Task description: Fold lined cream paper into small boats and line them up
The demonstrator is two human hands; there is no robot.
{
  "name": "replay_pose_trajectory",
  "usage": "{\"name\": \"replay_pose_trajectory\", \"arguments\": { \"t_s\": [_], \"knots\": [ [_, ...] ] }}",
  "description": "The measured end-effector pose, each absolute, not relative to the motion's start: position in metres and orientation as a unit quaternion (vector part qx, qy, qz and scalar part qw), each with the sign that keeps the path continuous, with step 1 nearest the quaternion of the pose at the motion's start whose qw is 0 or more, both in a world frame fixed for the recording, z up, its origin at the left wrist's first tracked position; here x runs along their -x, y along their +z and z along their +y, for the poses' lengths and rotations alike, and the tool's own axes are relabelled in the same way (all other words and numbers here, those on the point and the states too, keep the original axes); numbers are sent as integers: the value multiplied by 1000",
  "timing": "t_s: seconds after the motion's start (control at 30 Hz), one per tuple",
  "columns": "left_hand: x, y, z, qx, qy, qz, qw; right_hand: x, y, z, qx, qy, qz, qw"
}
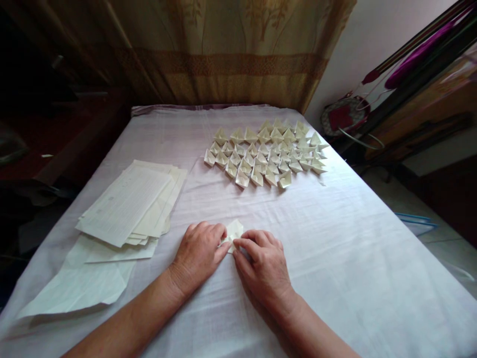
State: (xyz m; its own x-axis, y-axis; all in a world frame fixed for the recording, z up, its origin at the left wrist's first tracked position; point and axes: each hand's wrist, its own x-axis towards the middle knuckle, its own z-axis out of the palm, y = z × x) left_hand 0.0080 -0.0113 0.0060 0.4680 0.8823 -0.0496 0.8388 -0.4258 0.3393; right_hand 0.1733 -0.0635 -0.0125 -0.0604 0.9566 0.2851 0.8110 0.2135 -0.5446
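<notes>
Between my two hands, low over the cloth, is a small piece of folded pale paper [234, 228]. My left hand [201, 246] pinches its left edge between thumb and fingers. On the opposite edge, my right hand [263, 263] closes thumb and forefinger. The fingers cover much of the paper, so its exact folded shape is partly hidden. Farther back stand several small folded paper boats [257, 174], grouped in rows. A stack of loose paper sheets [126, 199] lies to the left of my left hand, the top one with faint printing.
A white cloth [354, 258] covers the wide surface under everything. Behind its far edge hangs a golden-brown curtain [223, 64]. At the right stands a dark frame with a purple item [417, 57] and a bag [345, 117]. Dark reddish furniture [74, 129] is at the left.
</notes>
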Motion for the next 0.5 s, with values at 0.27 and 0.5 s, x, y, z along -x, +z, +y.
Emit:
{"name": "replay_pose_trajectory", "arguments": {
  "t_s": [0.27, 0.5],
  "knots": [
    [-5, 2, -15, -846, 89, 505, 143, -171, -13, -63, 630, 132, -708, 290],
    [-4, 0, -14, -845, 94, 505, 147, -170, -14, -63, 637, 140, -700, 292]
  ]
}}
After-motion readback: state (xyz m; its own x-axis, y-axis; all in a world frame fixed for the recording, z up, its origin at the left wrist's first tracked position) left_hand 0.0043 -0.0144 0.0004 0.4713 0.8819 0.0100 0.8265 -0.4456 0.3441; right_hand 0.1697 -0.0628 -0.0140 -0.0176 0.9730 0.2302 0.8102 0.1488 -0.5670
